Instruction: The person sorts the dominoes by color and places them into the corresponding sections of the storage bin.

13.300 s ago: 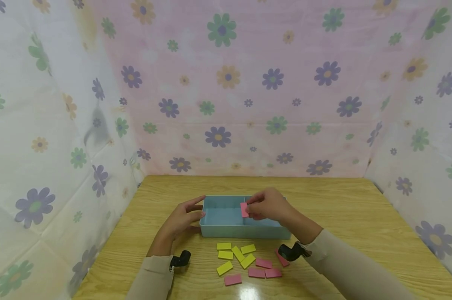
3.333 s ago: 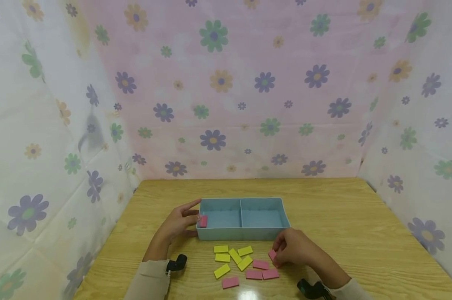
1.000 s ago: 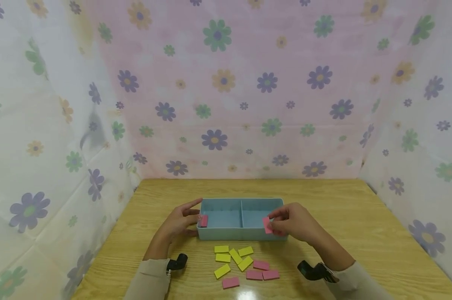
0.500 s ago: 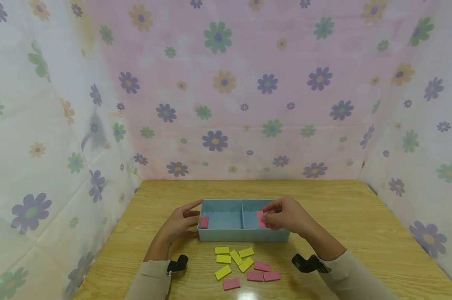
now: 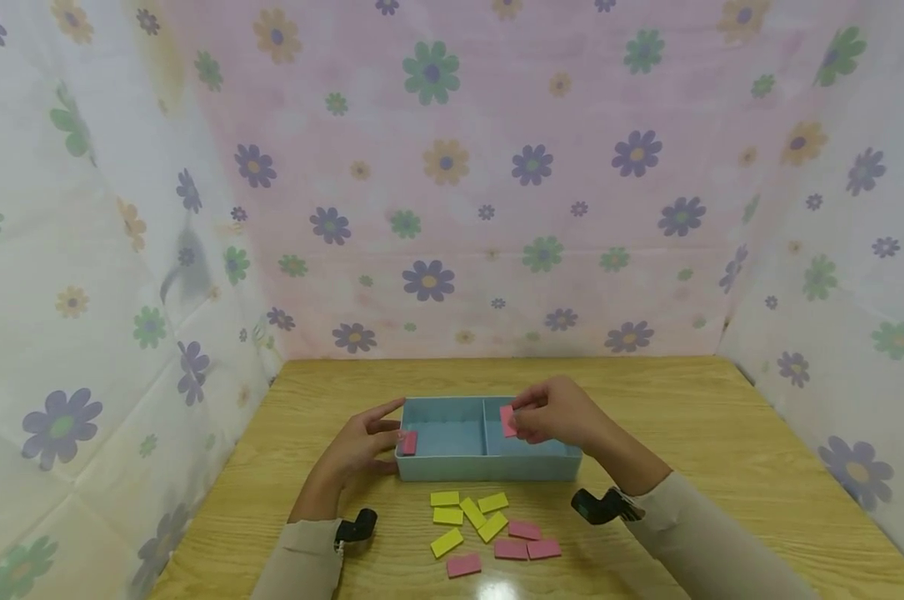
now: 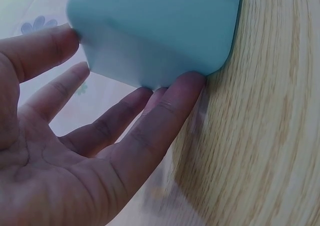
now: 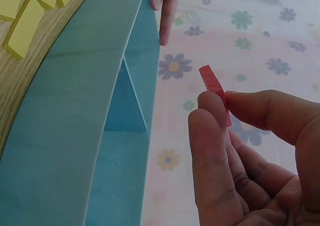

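Observation:
A light blue two-compartment box (image 5: 489,468) sits on the table. My left hand (image 5: 354,446) rests its spread, fairly straight fingers against the box's left end; in the left wrist view the fingertips (image 6: 187,86) touch the outer wall. One pink wooden domino (image 5: 410,442) stands inside the left compartment, by the end wall near the front. My right hand (image 5: 560,412) pinches another pink domino (image 5: 507,422) between thumb and fingers. It hangs over the right compartment, close to the divider (image 5: 485,427). The right wrist view shows this domino (image 7: 212,80) edge-on, partly hidden by fingertips.
In front of the box lie several yellow dominoes (image 5: 447,543), some touching. Several pink dominoes (image 5: 511,549) lie to their right and nearer the front. A flowered cloth (image 5: 489,250) surrounds the wooden table (image 5: 646,400) at the back and sides.
The right hand picked a pink domino from the table's right side and has carried it up and left over the box. A pink domino carried earlier now stands in the left compartment. Left hand stays put.

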Demonstrator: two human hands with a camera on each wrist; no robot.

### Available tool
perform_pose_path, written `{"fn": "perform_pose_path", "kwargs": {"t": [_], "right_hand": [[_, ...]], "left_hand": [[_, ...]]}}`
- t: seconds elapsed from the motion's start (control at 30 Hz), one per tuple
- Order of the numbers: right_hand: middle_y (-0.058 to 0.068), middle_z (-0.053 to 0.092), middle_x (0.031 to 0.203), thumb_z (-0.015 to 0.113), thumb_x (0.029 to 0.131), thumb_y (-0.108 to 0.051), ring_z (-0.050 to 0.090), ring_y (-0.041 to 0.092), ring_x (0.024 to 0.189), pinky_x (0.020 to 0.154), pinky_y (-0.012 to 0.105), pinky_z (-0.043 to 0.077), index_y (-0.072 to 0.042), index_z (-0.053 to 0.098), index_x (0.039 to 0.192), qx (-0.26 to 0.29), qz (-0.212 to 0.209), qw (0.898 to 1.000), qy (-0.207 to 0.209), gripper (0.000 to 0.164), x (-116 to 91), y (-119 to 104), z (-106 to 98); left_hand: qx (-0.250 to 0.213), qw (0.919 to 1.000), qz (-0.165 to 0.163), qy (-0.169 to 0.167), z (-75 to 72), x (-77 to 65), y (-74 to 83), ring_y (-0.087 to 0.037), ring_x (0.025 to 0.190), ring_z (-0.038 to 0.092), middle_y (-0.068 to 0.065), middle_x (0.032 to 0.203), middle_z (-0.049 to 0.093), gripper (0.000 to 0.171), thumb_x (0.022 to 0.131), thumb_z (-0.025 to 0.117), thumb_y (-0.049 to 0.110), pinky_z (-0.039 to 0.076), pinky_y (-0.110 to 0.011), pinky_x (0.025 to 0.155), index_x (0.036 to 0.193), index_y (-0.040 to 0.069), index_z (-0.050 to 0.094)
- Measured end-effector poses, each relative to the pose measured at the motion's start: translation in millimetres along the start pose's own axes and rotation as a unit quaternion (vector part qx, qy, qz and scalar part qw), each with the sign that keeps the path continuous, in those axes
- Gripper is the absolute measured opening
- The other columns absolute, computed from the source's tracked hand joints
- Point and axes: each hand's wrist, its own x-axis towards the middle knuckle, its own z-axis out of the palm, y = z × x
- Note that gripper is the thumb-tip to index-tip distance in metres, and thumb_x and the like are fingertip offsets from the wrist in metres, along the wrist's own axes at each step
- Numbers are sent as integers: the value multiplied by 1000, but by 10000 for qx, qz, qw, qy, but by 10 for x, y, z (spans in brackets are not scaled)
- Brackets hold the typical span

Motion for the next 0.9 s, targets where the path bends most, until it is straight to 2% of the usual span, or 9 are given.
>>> {"fn": "perform_pose_path", "kwargs": {"t": [0.27, 0.37, 0.57, 0.9], "right_hand": [[11, 77, 98, 78, 93, -21, 76, 30, 90, 78, 42, 64, 0, 72, 120, 40, -132, 9998, -147, 35, 111, -78, 61], [11, 77, 96, 78, 93, -20, 76, 28, 87, 80, 45, 64, 0, 73, 119, 20, -103, 9999, -137, 32, 155, -104, 92], [9, 76, 94, 77, 93, -18, 75, 22, 83, 78, 43, 64, -3, 74, 115, -184, 26, 9998, -86, 27, 260, -184, 138], [8, 76, 90, 76, 92, -15, 75, 22, 81, 76, 43, 65, -3, 76, 111, -280, 91, 9995, -127, 22, 386, -307, 264]], "left_hand": [[-91, 9999, -20, 38, 9, -8, 1, -42, 131, 59, -24, 155, 46, 63, 102, 67, 13, 62, -54, 84, 158, 31, 45], [-86, 10000, -13, 21, 6, -3, -3, -43, 131, 58, -25, 155, 46, 63, 102, 67, 12, 62, -55, 84, 159, 29, 45], [-73, 10000, -3, -2, -4, 12, -12, -42, 131, 58, -25, 155, 46, 63, 101, 67, 13, 62, -55, 84, 158, 29, 45], [-70, 10000, -28, -42, -1, 16, -16, -41, 130, 59, -25, 155, 45, 64, 102, 66, 13, 62, -55, 84, 160, 28, 43]]}}
